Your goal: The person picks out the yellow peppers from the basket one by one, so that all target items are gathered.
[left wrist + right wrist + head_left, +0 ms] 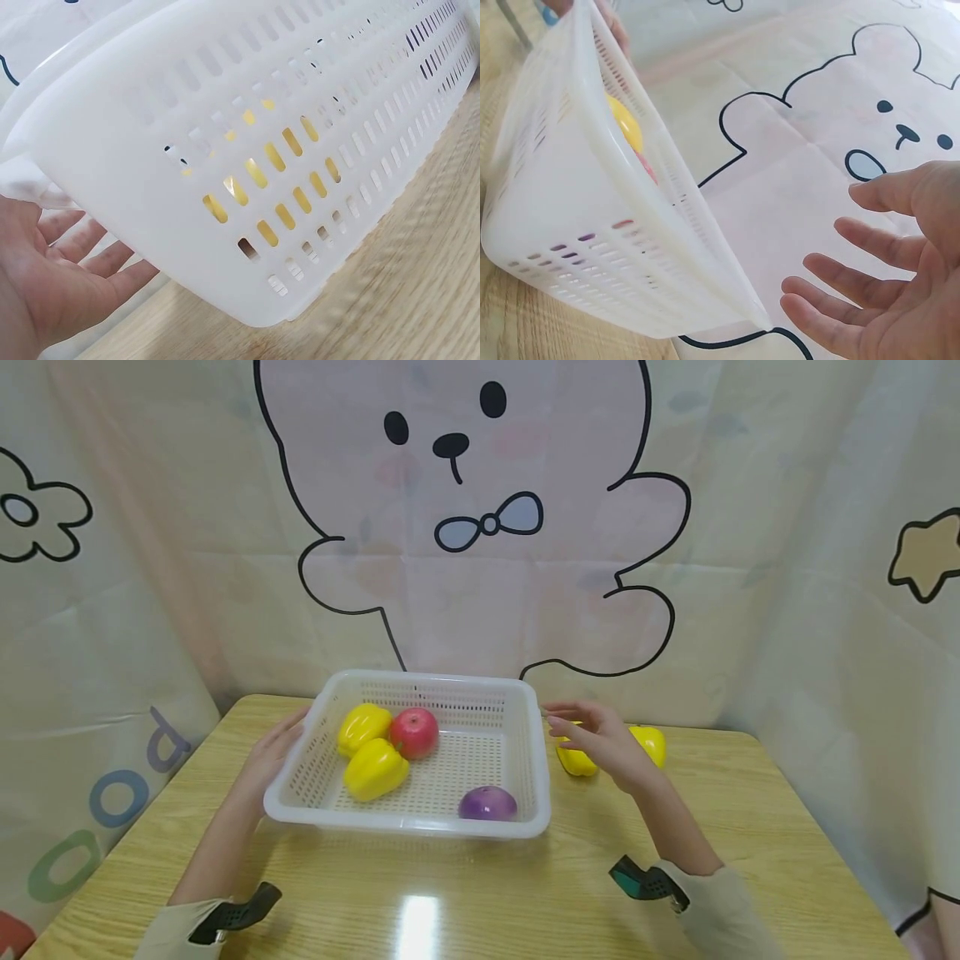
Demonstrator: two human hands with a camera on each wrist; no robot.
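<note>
A white perforated plastic basket (517, 760) stands on the table. Inside lie two yellow bell peppers (377, 770), a round red fruit (415, 732) that looks like an apple, and a round purple vegetable (487, 803) like an onion. My left hand (273, 756) is at the basket's left end; in the left wrist view its fingers (112, 262) extend against that end below the rim, tips partly hidden. To the right of the basket, my right hand (603, 743) hovers with spread, slightly bent fingers, holding nothing. It stays apart from the basket in the right wrist view.
Two more yellow bell peppers lie on the table behind the right hand, one partly covered by its fingers (576, 762) and the other beyond the wrist. A printed cloth (487, 627) hangs along the back and sides of the wooden table (337, 893).
</note>
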